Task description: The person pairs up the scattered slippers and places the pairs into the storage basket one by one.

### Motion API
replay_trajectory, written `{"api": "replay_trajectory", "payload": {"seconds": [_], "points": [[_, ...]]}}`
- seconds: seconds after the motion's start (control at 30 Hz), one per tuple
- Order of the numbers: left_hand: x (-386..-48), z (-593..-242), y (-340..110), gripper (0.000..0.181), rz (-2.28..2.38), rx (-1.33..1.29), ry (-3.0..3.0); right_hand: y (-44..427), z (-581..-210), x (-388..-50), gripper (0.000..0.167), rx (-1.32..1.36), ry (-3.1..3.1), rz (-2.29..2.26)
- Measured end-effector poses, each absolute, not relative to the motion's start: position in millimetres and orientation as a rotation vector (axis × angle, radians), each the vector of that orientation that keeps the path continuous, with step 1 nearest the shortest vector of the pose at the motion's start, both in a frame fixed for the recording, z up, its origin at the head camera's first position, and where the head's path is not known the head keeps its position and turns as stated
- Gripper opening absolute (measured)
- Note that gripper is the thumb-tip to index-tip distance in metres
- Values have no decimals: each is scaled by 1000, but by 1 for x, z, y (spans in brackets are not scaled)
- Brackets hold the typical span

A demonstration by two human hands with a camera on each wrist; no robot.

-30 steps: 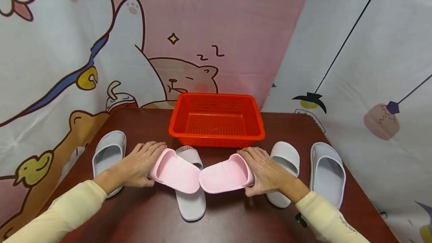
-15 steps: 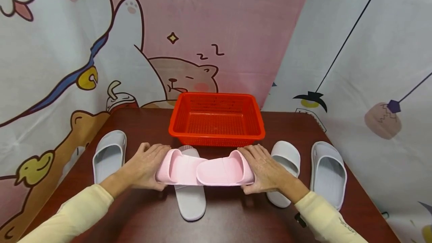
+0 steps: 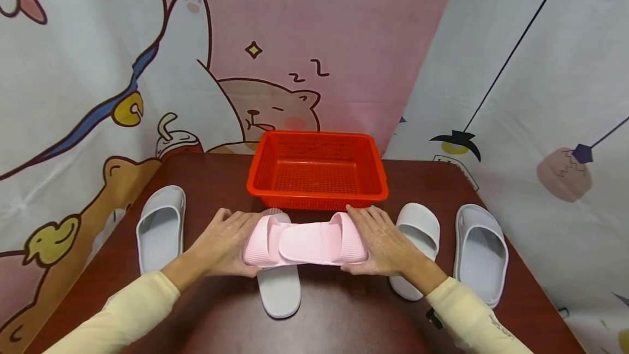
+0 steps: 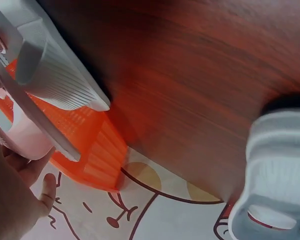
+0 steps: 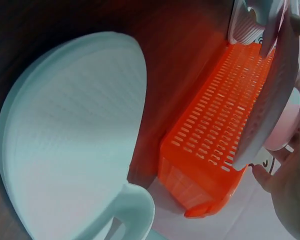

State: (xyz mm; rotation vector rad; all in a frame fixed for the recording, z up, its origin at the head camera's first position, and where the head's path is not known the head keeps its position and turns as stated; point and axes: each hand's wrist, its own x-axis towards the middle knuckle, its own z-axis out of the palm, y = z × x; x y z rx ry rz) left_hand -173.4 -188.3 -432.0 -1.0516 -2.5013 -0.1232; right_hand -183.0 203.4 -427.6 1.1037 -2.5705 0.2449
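My left hand (image 3: 223, 242) is clamped on one pink slipper (image 3: 257, 245) and my right hand (image 3: 380, 242) on the other pink slipper (image 3: 304, 242). I hold both above the middle of the tabletop (image 3: 349, 316), the right one's sole end overlapping the left one. Below them lies a white slipper (image 3: 280, 294); its mate, a second white slipper (image 3: 417, 224), is behind my right wrist. Grey slippers (image 3: 481, 258) lie near the left and right edges, and a red basket (image 3: 316, 201) stands by the far edge.

Two pink slippers (image 3: 302, 242) (ribbed straps (image 3: 352, 240)); heels overlapping
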Motion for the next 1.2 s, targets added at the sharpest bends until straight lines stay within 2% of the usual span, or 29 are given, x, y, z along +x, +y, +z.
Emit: {"api": "replay_trajectory", "payload": {"seconds": [0.43, 1.2], "points": [[-171, -430, -172, 92, -74, -1055, -2450, 197, -422, -185, 100, 1145, -2449, 222], [-165, -438, -153, 100, -77, -1045, -2418, 184, -422, -182, 99, 1234, -2383, 341]]}}
